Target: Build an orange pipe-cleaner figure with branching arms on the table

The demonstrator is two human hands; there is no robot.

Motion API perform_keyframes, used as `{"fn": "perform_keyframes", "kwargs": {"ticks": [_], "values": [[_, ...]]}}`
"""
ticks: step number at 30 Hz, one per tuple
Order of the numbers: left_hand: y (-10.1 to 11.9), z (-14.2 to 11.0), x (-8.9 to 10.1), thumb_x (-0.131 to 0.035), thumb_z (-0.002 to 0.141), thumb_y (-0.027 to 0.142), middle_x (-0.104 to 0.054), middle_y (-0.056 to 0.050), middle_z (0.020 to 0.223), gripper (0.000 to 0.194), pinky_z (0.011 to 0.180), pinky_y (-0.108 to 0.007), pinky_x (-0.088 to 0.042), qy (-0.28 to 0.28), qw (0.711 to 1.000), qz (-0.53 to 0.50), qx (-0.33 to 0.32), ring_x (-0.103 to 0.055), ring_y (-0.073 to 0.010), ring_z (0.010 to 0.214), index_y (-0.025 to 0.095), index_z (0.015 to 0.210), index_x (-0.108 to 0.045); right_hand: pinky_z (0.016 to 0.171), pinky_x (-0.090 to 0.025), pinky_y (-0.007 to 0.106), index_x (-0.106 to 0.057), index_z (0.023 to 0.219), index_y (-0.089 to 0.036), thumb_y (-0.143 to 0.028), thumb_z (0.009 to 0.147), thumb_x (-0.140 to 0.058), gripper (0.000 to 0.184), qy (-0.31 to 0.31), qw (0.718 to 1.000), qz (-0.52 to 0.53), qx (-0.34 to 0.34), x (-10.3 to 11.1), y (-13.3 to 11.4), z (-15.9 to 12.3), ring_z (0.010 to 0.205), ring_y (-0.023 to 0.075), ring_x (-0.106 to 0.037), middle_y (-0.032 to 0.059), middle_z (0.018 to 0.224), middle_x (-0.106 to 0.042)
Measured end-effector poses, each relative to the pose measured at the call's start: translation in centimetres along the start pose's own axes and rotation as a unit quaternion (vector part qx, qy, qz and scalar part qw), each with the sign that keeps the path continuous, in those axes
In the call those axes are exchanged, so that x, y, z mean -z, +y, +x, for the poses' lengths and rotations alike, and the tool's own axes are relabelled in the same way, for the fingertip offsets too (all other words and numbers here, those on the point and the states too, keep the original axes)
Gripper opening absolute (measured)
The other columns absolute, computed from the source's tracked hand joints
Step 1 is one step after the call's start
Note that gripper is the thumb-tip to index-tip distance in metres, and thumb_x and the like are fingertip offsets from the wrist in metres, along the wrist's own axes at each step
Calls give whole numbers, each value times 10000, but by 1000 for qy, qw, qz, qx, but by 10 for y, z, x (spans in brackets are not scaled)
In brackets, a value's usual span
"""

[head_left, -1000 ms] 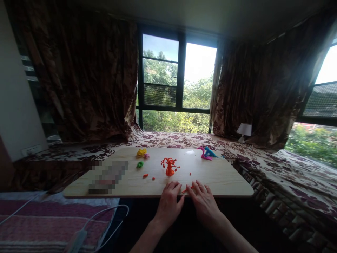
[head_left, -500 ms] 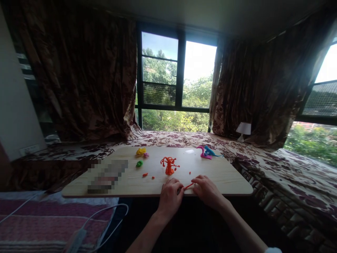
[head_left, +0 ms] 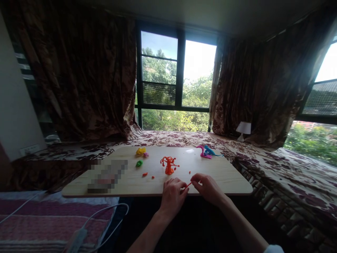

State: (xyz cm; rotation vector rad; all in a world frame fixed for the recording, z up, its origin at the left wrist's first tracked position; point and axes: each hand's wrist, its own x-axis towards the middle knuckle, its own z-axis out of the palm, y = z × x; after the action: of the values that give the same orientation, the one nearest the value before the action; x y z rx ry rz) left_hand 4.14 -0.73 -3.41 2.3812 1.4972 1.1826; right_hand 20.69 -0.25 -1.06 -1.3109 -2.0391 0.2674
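Note:
Between my two hands runs a thin orange-red strand of modelling clay (head_left: 188, 185) near the table's front edge. My left hand (head_left: 173, 191) pinches its lower end, fingers curled. The upper end is pinched between the fingertips of my right hand (head_left: 206, 186). Just beyond my hands stands an orange clay tree (head_left: 169, 166) with a thick trunk and thin curling branches tipped with small balls. A small orange clay bit (head_left: 190, 172) lies beyond my right hand. Two more orange pieces, a longer one (head_left: 145, 174) and a tiny one (head_left: 153, 177), rest left of the tree.
On the pale wooden table (head_left: 210, 175) are yellow clay (head_left: 140, 150), pink clay (head_left: 146, 155) and green clay (head_left: 139, 163). Magenta (head_left: 202, 153) and blue clay figures (head_left: 210, 151) stand at the back right. A blurred-out object (head_left: 106, 177) lies left. A small white lamp (head_left: 244, 128) stands behind.
My left hand has shifted slightly right and my right hand slightly up and left, so they are closer together. The strand between them now slants more steeply.

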Motion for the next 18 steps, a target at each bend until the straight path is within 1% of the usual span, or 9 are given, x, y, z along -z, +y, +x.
{"fn": "perform_keyframes", "kwargs": {"ticks": [3,5,6,8,10,11,13,15,18], "values": [[1,-5,8,-492,772,304,-608,-39,741,204,808,-338,-347,12,998,-68,11,-539,-190,799,211,734,-669,666,-409,242,-653,826,-209,-287,804,-452,217,0,1000,26,2,6,-3,3,724,153,-588,19,762,-663],[-1,-10,14,-500,765,336,-629,-39,744,230,776,-315,-371,10,986,-157,52,-553,-189,783,203,735,-685,659,-413,245,-659,857,-204,-313,824,-421,264,7,999,36,-2,7,0,10,719,157,-590,27,767,-666],[-2,-13,17,-514,755,359,-641,-37,746,241,757,-302,-381,6,974,-211,87,-559,-188,775,199,752,-693,659,-413,245,-660,878,-203,-318,833,-406,283,13,999,32,-5,7,4,15,724,157,-590,31,779,-667],[-4,-18,24,-552,724,402,-660,-33,743,272,732,-280,-394,0,931,-322,174,-568,-182,761,190,807,-703,683,-407,242,-654,937,-208,-309,838,-395,295,17,1000,-7,-18,3,12,27,759,155,-589,36,837,-664],[-4,-23,32,-594,687,423,-669,-45,753,317,724,-272,-404,0,874,-415,252,-571,-177,764,175,853,-701,718,-394,237,-634,1014,-217,-289,823,-418,297,4,996,-74,-39,-6,21,42,800,151,-584,40,915,-650],[-4,-25,36,-615,669,422,-670,-56,767,334,721,-271,-410,1,846,-453,279,-571,-174,770,164,863,-699,722,-391,235,-618,1053,-220,-285,809,-437,311,-9,993,-104,-53,-11,25,49,800,149,-583,42,936,-641],[-2,-28,43,-658,635,399,-665,-77,779,345,705,-263,-423,3,799,-515,310,-571,-161,759,141,861,-698,714,-390,232,-623,1054,-214,-281,774,-484,320,-28,989,-128,-63,-21,30,60,790,151,-582,50,936,-634],[-1,-29,47,-698,602,359,-658,-77,743,350,682,-247,-432,10,764,-557,327,-571,-137,713,128,865,-694,709,-387,223,-668,961,-204,-267,753,-507,270,-38,990,-126,-57,-29,32,66,789,152,-578,52,908,-635],[-3,-30,51,-720,586,306,-647,-64,700,344,658,-222,-437,30,733,-592,334,-569,-109,664,122,875,-687,720,-377,216,-697,827,-180,-228,753,-494,222,-35,990,-123,-54,-34,34,68,796,152,-570,58,873,-637]]}}
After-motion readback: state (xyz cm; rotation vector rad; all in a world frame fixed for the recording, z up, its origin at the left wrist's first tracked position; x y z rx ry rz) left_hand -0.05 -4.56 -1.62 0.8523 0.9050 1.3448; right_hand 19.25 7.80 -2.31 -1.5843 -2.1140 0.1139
